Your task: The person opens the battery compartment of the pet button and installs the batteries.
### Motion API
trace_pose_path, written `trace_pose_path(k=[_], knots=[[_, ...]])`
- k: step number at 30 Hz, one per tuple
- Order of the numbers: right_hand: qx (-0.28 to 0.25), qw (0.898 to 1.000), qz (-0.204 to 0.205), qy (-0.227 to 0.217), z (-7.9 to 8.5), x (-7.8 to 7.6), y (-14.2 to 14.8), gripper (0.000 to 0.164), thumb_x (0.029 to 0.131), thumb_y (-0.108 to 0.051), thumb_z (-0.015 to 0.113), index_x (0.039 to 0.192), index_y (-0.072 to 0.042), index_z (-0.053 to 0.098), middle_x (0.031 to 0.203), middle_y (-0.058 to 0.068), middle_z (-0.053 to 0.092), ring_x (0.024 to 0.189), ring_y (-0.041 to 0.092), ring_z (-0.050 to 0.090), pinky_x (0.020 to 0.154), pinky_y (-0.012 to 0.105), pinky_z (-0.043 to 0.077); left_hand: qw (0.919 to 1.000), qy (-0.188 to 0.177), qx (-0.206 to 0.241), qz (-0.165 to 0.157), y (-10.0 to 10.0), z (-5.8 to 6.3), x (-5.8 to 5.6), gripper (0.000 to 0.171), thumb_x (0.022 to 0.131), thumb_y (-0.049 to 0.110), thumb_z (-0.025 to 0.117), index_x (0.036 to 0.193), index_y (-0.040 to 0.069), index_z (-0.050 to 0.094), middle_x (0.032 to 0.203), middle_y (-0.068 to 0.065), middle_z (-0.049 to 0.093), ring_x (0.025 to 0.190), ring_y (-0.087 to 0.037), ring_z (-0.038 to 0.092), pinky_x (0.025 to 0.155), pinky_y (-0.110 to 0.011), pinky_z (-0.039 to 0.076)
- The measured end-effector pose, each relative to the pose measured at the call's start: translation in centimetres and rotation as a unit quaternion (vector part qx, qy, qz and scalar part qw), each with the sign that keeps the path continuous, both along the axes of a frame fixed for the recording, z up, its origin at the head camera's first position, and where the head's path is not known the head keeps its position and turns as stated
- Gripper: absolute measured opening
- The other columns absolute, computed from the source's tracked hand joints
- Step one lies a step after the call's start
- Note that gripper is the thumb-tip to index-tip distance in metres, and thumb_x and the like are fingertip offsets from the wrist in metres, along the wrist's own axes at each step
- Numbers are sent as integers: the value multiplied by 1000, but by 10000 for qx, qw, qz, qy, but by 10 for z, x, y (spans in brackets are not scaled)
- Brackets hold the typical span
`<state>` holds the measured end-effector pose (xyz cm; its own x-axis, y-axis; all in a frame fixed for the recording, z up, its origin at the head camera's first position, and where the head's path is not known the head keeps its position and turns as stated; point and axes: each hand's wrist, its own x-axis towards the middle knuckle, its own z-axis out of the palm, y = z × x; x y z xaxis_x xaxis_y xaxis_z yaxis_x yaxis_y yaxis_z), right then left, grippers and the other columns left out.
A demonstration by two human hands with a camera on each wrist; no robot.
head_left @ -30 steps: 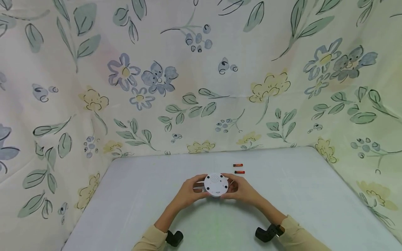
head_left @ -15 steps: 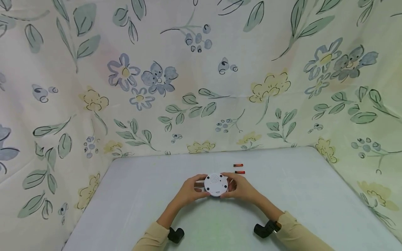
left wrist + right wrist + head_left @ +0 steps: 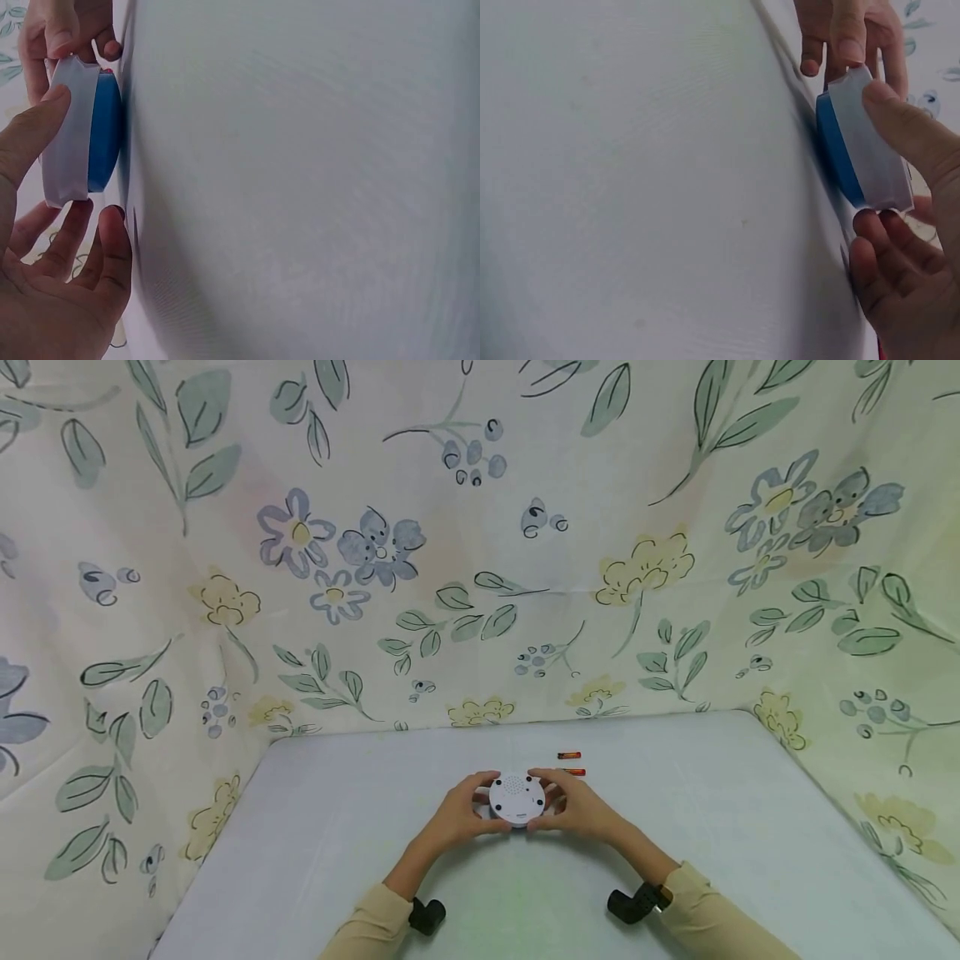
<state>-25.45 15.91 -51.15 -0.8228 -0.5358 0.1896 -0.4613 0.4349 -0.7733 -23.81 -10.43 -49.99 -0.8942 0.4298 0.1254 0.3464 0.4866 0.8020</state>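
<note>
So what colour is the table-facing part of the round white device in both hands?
The table-facing part is blue, clearest in the left wrist view.

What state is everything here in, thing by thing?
Round white plastic device with blue underside: held blue side down; contact with the white table unclear.
Left grip, a bare hand: holding the device's rim.
Right grip, a bare hand: holding the rim's opposite side.
Farther orange-red cylindrical battery: lying loose.
Nearer orange-red cylindrical battery: lying loose, partly hidden by the right grip.
Floral cloth backdrop: hanging, lightly creased.
</note>
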Motion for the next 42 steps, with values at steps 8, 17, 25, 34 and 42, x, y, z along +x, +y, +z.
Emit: trace_pose_path(k=[8, 17, 25, 34, 42], knots=[[-93, 9998, 113, 144, 7, -7, 4, 72, 81, -34, 88, 140, -5, 59, 125, 6, 58, 105, 23, 62, 84, 35, 55, 9999, -40, 153, -31, 2, 2, 0, 77, 81, 22, 90, 146, 5, 51, 143, -11, 53, 117, -31, 60, 86, -41, 54], [26, 9986, 264, 448, 13, -12, 3, 68, 78, -36, 91, 135, -10, 64, 126, 1, 61, 110, 22, 59, 89, 41, 53, 9989, -20, 402, -252, 7, 3, 0, 76, 83, 16, 88, 147, 4, 49, 145, -13, 52, 118, -32, 60, 85, -42, 55], [192, 9981, 216, 546, 17, -12, 1, 64, 78, -35, 90, 132, -10, 66, 126, 3, 60, 111, 21, 57, 91, 45, 52, 9990, -72, 381, -221, 12, 1, 0, 77, 85, 17, 86, 149, 4, 47, 149, -15, 49, 120, -34, 60, 88, -41, 55], [741, 9950, 232, 621, 26, -11, -3, 60, 80, -34, 88, 132, -12, 67, 127, 2, 57, 110, 21, 56, 90, 45, 51, 9994, 42, 290, -201, 16, 5, 2, 79, 84, 16, 86, 150, 0, 45, 146, -17, 50, 119, -33, 60, 86, -40, 55], [1277, 9876, 493, 774, 39, -12, -10, 52, 82, -27, 87, 129, -12, 68, 129, 3, 60, 109, 19, 58, 86, 40, 53, 9991, 355, 123, -219, 16, 5, 1, 80, 84, 18, 86, 149, -3, 44, 142, -16, 51, 116, -30, 61, 84, -40, 55]])
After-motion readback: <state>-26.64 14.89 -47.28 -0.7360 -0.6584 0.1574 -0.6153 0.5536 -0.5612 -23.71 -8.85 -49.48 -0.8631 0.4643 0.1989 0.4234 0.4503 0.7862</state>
